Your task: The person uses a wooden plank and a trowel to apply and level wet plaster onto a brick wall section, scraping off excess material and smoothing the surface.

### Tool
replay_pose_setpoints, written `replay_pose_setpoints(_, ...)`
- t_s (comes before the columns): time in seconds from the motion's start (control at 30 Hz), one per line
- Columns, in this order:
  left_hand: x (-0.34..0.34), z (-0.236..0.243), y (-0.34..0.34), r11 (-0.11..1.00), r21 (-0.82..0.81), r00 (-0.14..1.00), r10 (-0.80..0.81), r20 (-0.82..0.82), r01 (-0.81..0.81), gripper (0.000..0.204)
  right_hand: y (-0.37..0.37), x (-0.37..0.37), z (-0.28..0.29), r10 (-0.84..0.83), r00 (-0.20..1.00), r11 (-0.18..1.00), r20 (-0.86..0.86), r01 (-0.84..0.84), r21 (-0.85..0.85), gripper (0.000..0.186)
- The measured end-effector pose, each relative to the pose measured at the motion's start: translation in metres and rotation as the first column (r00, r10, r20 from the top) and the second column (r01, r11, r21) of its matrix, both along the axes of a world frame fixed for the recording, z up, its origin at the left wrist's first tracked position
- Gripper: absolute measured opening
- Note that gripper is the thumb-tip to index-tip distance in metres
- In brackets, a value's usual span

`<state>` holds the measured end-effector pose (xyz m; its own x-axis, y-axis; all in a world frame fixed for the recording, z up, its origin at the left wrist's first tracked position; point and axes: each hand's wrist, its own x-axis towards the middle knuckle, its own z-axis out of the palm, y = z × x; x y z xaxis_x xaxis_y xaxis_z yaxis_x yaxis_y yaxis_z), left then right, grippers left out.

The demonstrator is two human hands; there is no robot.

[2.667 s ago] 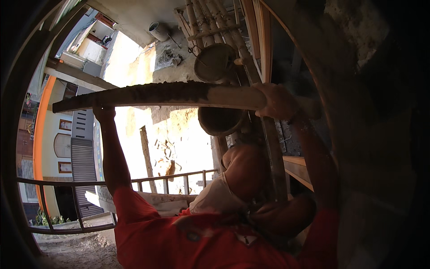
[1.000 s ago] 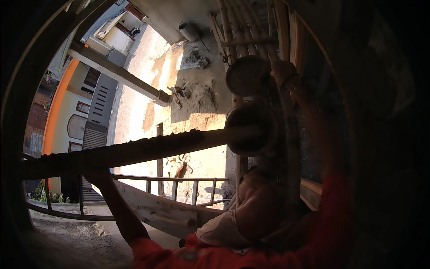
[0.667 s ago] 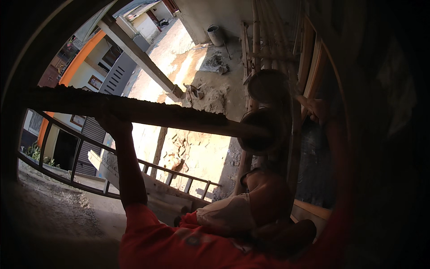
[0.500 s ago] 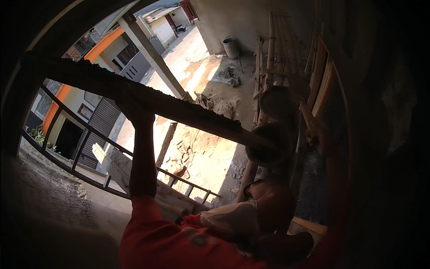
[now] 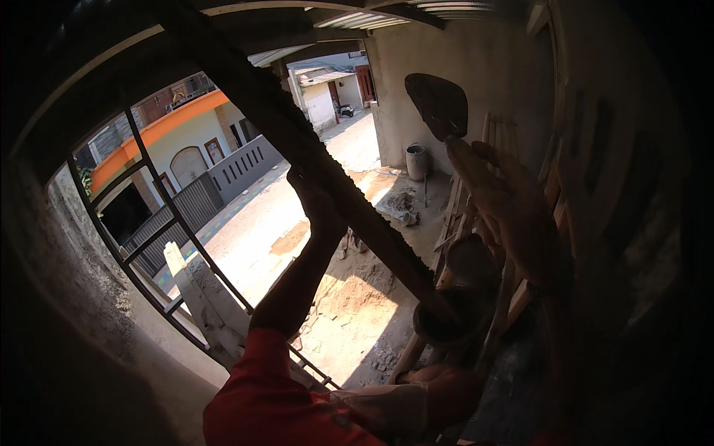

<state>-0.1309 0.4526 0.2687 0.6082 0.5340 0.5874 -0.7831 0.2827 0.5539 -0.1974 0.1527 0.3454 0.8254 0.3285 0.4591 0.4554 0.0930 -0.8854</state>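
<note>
A long, dark straightedge board (image 5: 349, 195) slants from the upper left down toward the lower right, with rough wet mortar along its upper edge. My left hand (image 5: 318, 207) is closed round it from below, near the middle of its length. Its lower end rests in or over a dark bucket (image 5: 422, 327); which one is hard to tell. Raised at the right, my right hand (image 5: 506, 195) is closed on a trowel whose dark, wide blade (image 5: 440, 106) points up. The handle is mostly hidden by the fingers.
Behind the bucket sits another round container (image 5: 470, 260), on wooden planks. Bamboo or wooden poles (image 5: 500, 131) lean at the far wall near a drum (image 5: 416, 162). A barred window frame (image 5: 178, 217) stands left. Below, a ladder (image 5: 316, 372) and sand heaps (image 5: 357, 286) show.
The board has tilted more steeply, its upper left end rising, and my left hand has shifted right with it. My right hand has lifted the trowel from beside the buckets, turning its blade upward.
</note>
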Motion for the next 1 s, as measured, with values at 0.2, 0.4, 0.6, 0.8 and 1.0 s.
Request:
replay_pose_setpoints(0.2,-0.001,0.019,-0.042,0.999,0.033,0.999,0.037,0.039,-0.038,0.040,0.031,-0.036,0.120,0.047,0.718,0.994,0.694,0.036,-0.105,0.042)
replay_pose_setpoints(0.4,0.005,0.033,-0.076,0.995,0.084,0.998,0.061,0.009,-0.062,0.036,0.028,-0.086,0.228,0.109,0.845,0.993,0.523,-0.072,-0.091,0.033)
replay_pose_setpoints(0.6,0.020,0.045,-0.114,0.977,0.165,0.987,0.121,0.107,-0.138,0.044,0.031,-0.095,0.304,0.068,0.774,0.992,0.629,-0.120,0.041,0.026)
replay_pose_setpoints(0.8,0.028,0.052,-0.147,0.927,0.264,0.964,0.262,0.049,-0.265,0.044,0.016,-0.107,0.336,0.249,0.700,0.965,0.670,-0.238,-0.110,0.023)
replay_pose_setpoints(1.0,0.026,0.051,-0.169,0.791,0.487,0.928,0.302,0.216,-0.371,0.052,-0.013,-0.107,0.323,0.094,0.758,0.992,0.646,-0.018,-0.123,0.009)
